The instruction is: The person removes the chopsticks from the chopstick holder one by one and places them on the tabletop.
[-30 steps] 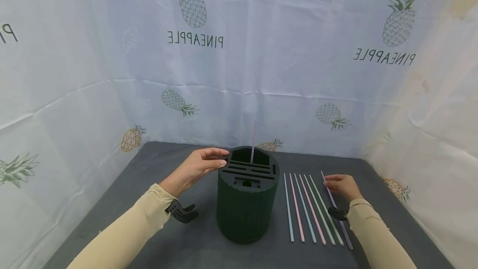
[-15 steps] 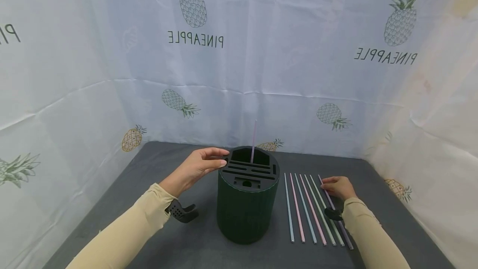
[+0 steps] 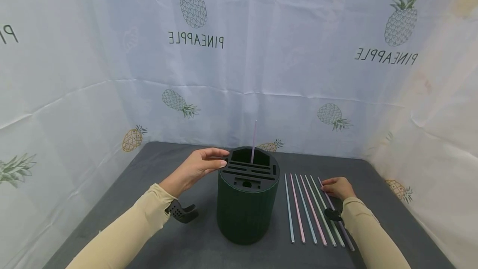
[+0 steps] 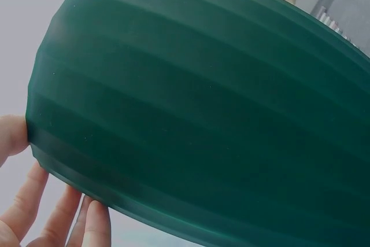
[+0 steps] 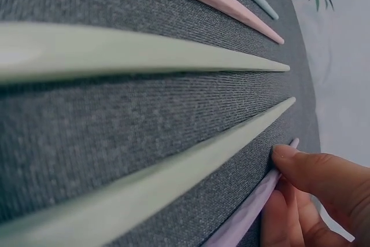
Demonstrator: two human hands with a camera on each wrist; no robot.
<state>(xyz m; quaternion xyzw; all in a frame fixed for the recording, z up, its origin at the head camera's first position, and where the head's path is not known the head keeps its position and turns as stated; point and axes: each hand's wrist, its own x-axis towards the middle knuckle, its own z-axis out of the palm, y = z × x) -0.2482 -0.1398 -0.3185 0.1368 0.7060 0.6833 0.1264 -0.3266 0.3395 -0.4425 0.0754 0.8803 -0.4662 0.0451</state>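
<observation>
A dark green utensil holder [image 3: 244,215] with a slotted black top stands upright on the table. One pale purple chopstick [image 3: 254,140] stands in its large back compartment. My left hand [image 3: 194,167] touches the holder's left side at the rim, fingers and thumb extended; in the left wrist view, its fingertips [image 4: 98,215] rest along the ribbed green wall. At the right, my right hand [image 3: 340,187] pinches a purple chopstick [image 5: 243,218] near its thin end, between thumb and fingers. The rest of this chopstick slants toward me, partly behind the wrist camera.
Between holder and right hand lie several chopsticks side by side: blue [image 3: 289,215], pink [image 3: 297,211] and pale green [image 3: 328,223]. A dark grey cloth covers the table [image 3: 179,240]. White pineapple-print curtains [image 3: 239,65] enclose the back and sides.
My right hand has shifted slightly left, and the purple chopstick's thin end has moved left and nearer the table with it. My left hand and the holder have stayed still.
</observation>
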